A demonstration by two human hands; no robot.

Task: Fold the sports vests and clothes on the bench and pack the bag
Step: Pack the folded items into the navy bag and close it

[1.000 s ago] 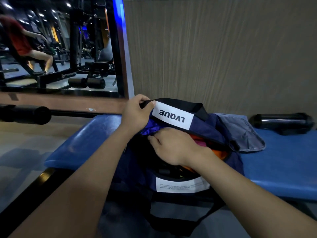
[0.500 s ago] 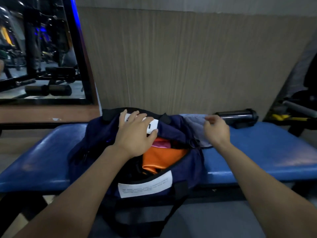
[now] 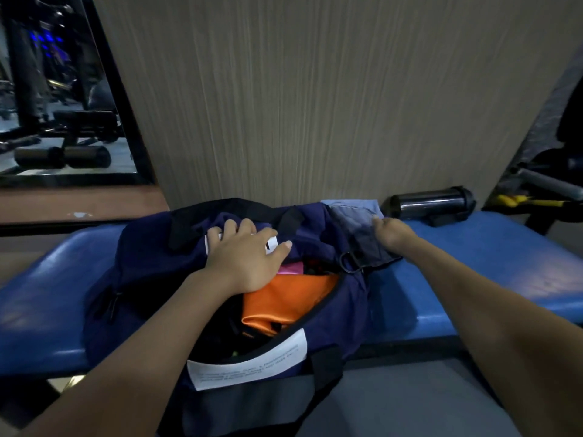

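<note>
Your left hand [image 3: 244, 260] lies flat, fingers straight and spread, pressing on the far flap of the navy bag [image 3: 142, 279], covering most of a white label there. Just under its heel: orange cloth [image 3: 284, 301] inside the open bag, a sliver of pink cloth [image 3: 291, 269] beside the thumb. Nearer you than that hand, a second white label [image 3: 249, 362] on the bag's near rim.

Your right hand [image 3: 392, 233] is out to the right of the bag, on the grey garment [image 3: 362, 234]. Fingers curl into the cloth; the grip itself faces away, so cannot tell for sure whether it pinches or only touches. Garment lies on the blue bench [image 3: 489, 263], its left edge against the bag's end, by a dark ring [image 3: 350, 262].

Beyond the right hand, a dark bottle [image 3: 430, 203] lies on its side at the bench's back edge, against the wood-grain wall [image 3: 315, 89]. Far left of your left hand, a mirror [image 3: 56, 89].
</note>
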